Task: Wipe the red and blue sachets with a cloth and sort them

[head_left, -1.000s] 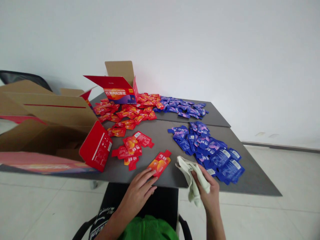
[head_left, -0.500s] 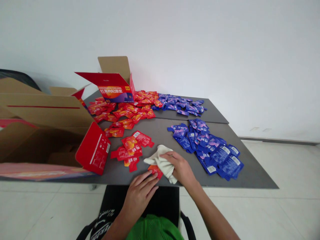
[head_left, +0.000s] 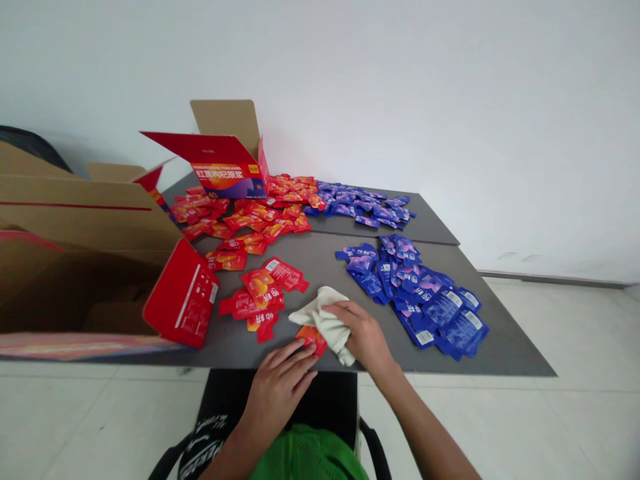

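Near the table's front edge, my left hand lies with outstretched fingers on a red pouch, touching its lower left part. My right hand is closed around a white cloth, which rests against the pouch's right side and covers part of it. Several other red pouches lie loosely overlapped just left of the cloth. To the right of my right hand is a spread pile of blue pouches.
An open red carton takes up the table's left side. Behind it stands another open red carton. More red pouches and blue pouches cover the back of the grey table. A white wall rises behind.
The camera view has shifted slightly. Both hands, the cloth and the pouch under them keep almost the same place.
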